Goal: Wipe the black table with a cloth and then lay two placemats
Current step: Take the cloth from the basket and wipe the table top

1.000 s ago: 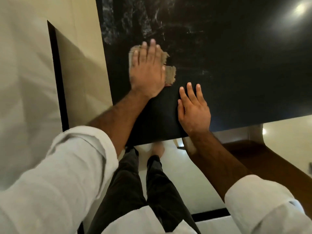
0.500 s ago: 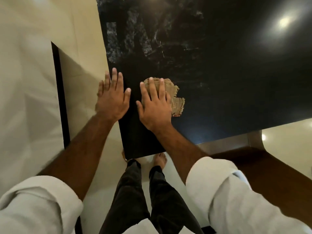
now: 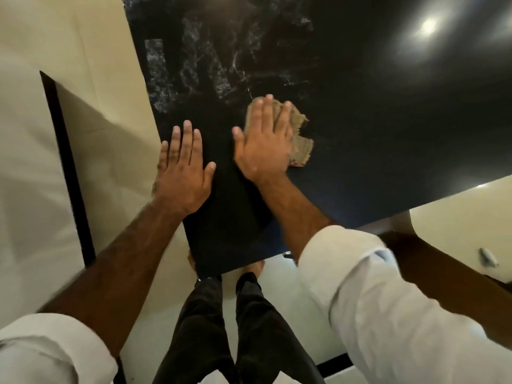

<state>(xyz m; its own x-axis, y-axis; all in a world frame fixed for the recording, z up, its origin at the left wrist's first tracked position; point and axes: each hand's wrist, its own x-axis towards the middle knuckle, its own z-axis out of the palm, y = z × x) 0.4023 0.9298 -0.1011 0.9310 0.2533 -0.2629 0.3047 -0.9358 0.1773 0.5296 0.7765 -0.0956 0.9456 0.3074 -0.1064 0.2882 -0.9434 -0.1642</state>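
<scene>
The black table (image 3: 388,120) fills the upper middle and right of the head view. A frayed tan cloth (image 3: 300,142) lies on it near the front left corner. My right hand (image 3: 263,145) presses flat on the cloth and covers most of it, so only its right and far edges show. My left hand (image 3: 182,173) rests flat on the table's left edge, fingers apart, holding nothing. Whitish smears (image 3: 194,70) streak the tabletop beyond both hands. No placemat is in view.
A brown wooden piece of furniture (image 3: 443,273) stands under the table's front right. The cream floor to the left carries a black strip (image 3: 66,167). My legs and bare feet stand at the table's front corner. A ceiling light reflects on the tabletop (image 3: 428,26).
The cloth passed from my left hand to my right hand, which has slid it right and a little farther away. My left hand came off the cloth and settled on the table's left edge.
</scene>
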